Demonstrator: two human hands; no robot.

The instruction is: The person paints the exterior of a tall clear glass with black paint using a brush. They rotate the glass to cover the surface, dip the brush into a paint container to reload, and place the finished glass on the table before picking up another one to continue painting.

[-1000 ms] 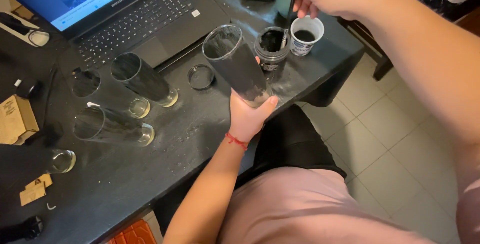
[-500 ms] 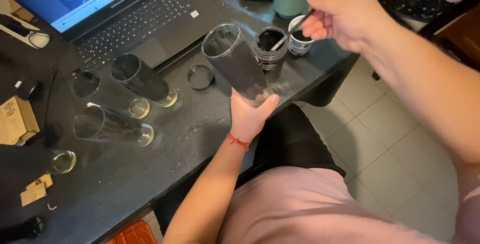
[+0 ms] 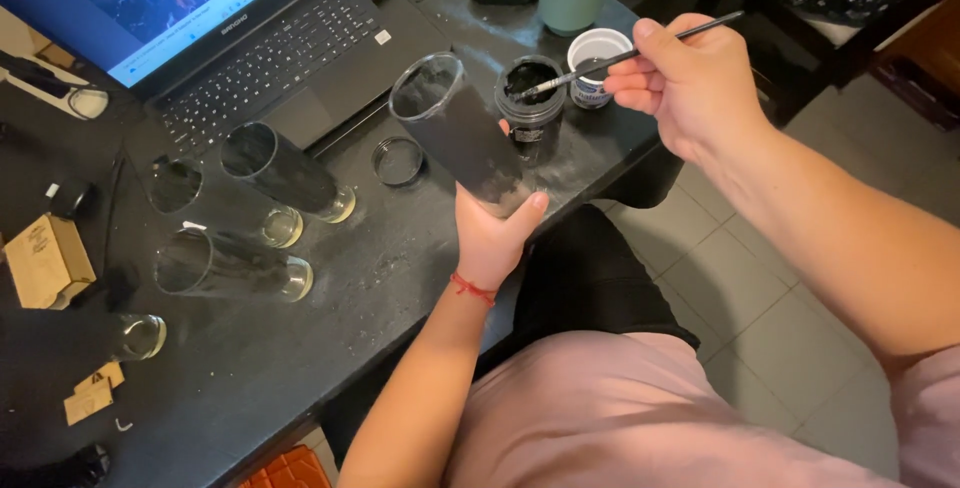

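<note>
A: How is the scene laid out, from the biggest thing down?

B: A dark tabletop (image 3: pixel 400 278) carries an open laptop (image 3: pixel 250 38) at eleven o'clock. Three tall glasses lie on their sides at nine o'clock, one of them (image 3: pixel 285 170) just beside the laptop's front edge. A black-painted glass (image 3: pixel 460 133) is gripped near its base by the left hand (image 3: pixel 495 233), tilted with its mouth toward eleven o'clock.

A: And the paint?

B: An open jar of black paint (image 3: pixel 530 88) stands at one o'clock of the held glass, a small white pot (image 3: pixel 592 56) just beside it. A thin brush (image 3: pixel 625 56) is pinched in the closed right hand (image 3: pixel 690 83), its tip dipped at the jar's mouth.

A: How should the dip be done well?

B: Probably only the bristles should be loaded and excess wiped on the rim, while the glass is kept steady and clear of the jar.
</note>
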